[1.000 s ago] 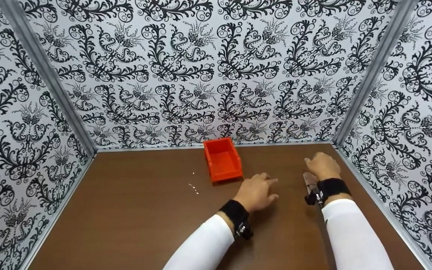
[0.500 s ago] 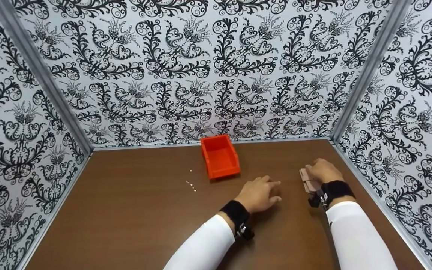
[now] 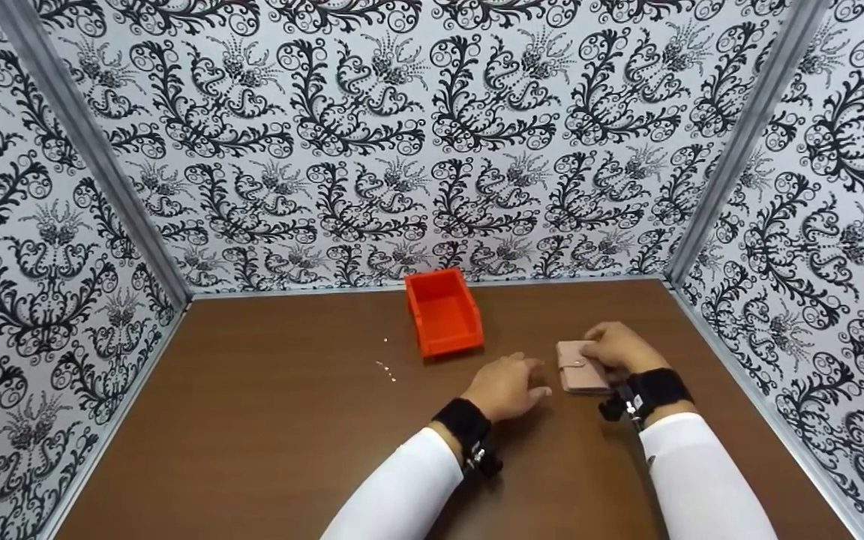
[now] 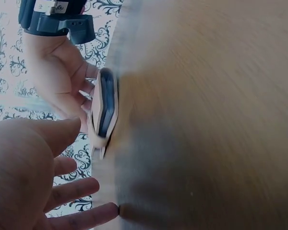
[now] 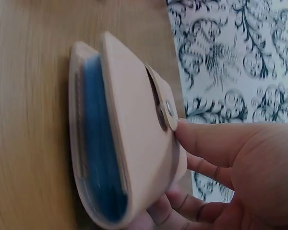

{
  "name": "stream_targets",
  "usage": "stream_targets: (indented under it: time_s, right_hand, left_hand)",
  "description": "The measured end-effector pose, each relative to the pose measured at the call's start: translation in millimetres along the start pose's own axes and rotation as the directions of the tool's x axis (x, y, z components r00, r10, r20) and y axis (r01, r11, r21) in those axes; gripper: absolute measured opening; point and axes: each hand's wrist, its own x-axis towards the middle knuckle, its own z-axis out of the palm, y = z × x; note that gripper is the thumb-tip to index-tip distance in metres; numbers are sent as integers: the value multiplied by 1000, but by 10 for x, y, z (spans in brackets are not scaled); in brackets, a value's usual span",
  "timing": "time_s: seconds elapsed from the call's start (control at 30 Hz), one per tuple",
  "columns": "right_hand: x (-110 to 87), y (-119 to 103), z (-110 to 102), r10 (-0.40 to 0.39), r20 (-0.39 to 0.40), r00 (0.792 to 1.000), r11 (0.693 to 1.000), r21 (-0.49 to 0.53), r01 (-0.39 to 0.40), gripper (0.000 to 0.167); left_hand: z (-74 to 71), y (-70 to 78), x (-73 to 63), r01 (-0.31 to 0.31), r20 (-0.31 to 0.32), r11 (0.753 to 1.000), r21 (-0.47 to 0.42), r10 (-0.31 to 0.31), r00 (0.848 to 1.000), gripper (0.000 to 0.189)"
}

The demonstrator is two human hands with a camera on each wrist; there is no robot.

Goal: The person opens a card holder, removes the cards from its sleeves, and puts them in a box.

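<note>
My right hand (image 3: 622,349) pinches a pale pink card wallet (image 3: 579,367) by its right side, thumb on top and fingers beneath. In the right wrist view the wallet (image 5: 134,110) shows its snap strap (image 5: 168,103) fastened and bluish card sleeves (image 5: 101,139) along the open edge. The left wrist view shows the wallet (image 4: 104,105) edge-on, close over the table, with the right hand (image 4: 60,76) behind it. Just left of the wallet, my left hand (image 3: 505,386) rests low over the table with relaxed, spread fingers, holding nothing.
An orange-red open bin (image 3: 445,315) stands at the back middle of the brown table (image 3: 267,420), near the patterned back wall (image 3: 372,187). Small white specks (image 3: 387,370) lie left of the bin. Patterned walls close in both sides.
My right hand has brought the wallet leftward, toward the left hand, and it now lies flatter with its strap facing up. My left hand has barely moved.
</note>
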Motion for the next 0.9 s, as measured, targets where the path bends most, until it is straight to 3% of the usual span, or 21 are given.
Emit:
stream_targets:
  time_s: [0.3,0.53,0.67,0.9]
  right_hand:
    - [44,-374,393,-26,88,996,996,88,18,34]
    - [39,-638,660,-71,129,989,992,117,56,29]
    - [30,-728,773,-83,156,984,992,103,68,23]
    - [-37,-931,950,-118,203,972,993,44,111,13]
  left_hand:
    - [-84,-209,-112,-7,-68,1000,27,9,998,35]
    - [-216,-430,-284,14,-70,998,-56,-18,997,28]
    - [-243,-557,-411,15,-68,993,-114,-23,997,25]
    - [-326,-744,-625,-46,-71,988,-148,36,997,21]
